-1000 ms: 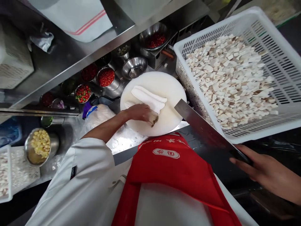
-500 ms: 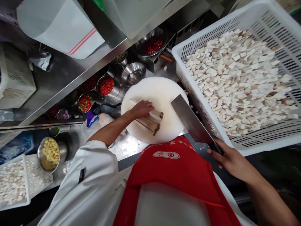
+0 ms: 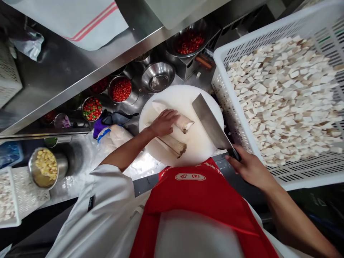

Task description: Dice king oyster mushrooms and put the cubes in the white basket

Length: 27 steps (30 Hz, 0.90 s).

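The left hand (image 3: pixel 165 122) lay palm-down above the middle of the white cutting board (image 3: pixel 197 152), fingers stretched out and only slightly apart, resting on the farther mushroom (image 3: pixel 184 120), whose end poked out toward the knife (image 3: pixel 213 123). The nearer mushroom (image 3: pixel 177 144) lay just beside it, closer to the board's edge by the red apron (image 3: pixel 199 200); from where I stood I could not tell whether the palm touched that one. The right hand (image 3: pixel 248 166) was closed around the knife's dark handle, off the board's edge, while the broad blade reached over the board on the side toward the basket (image 3: pixel 224 86), apart from both mushrooms. Whether the steel touched the board I could not tell. As I judged it, the step was steadying the mushrooms, and doing it well called for laying them side by side with their ends level, under just enough weight to stop the round stems rolling without bruising them. Those straight fingertips seemed the weak point: with a blade that near, they were better curled back, knuckles foremost, thumb tucked behind. The blade was best kept low and clear of the hand meanwhile. The chopped pieces (image 3: pixel 287 104) in the basket, much alike, offered a fair guide for an even cut.
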{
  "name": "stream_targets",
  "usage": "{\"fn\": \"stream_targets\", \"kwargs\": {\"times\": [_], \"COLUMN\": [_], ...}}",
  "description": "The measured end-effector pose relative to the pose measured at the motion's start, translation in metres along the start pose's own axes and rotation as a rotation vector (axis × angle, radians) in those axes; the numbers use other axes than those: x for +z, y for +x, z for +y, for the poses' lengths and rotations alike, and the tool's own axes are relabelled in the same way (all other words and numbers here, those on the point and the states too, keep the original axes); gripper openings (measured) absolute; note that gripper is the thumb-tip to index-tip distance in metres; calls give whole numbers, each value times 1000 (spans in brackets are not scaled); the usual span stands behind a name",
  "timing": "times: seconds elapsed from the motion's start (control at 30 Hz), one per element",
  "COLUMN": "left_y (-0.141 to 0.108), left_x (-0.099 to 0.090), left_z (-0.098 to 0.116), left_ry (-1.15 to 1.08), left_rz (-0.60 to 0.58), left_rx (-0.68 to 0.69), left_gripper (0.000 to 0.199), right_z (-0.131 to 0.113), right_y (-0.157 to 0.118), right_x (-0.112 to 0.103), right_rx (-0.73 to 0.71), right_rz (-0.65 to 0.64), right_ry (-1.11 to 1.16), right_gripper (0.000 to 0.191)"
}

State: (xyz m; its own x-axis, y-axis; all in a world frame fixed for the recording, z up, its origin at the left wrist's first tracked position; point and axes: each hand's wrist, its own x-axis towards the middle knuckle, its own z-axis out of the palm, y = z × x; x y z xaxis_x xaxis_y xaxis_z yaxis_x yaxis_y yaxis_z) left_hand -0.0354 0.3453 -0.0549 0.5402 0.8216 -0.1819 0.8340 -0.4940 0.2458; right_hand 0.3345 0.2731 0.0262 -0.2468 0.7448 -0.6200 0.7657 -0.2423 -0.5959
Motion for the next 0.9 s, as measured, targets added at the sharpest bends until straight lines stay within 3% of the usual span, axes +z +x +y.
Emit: {"fn": "stream_targets", "kwargs": {"times": [0.17, 0.23, 0.37, 0.67, 0.9], "left_y": [-11, -14, -19, -22, -20], "left_x": [-1, 2, 6, 7, 6], "left_z": [-34, -44, -50, -62, -81], "left_ry": [-40, -78, -123, -124, -195], "left_rz": [153, 215, 269, 253, 227], "left_rx": [-306, -346, -289, -238, -189], "left_gripper": [55, 49, 39, 40, 34], "right_z": [-4, -11, -38, -130, -166], "right_y": [29, 38, 51, 92, 106], "right_x": [4, 1, -12, -25, -38], "right_rx": [-220, -308, -386, -535, -503], "right_rz": [22, 17, -41, -124, -206], "right_ry": [-336, -448, -547, -706, -827], "right_gripper": [43, 41, 41, 53, 46]}}
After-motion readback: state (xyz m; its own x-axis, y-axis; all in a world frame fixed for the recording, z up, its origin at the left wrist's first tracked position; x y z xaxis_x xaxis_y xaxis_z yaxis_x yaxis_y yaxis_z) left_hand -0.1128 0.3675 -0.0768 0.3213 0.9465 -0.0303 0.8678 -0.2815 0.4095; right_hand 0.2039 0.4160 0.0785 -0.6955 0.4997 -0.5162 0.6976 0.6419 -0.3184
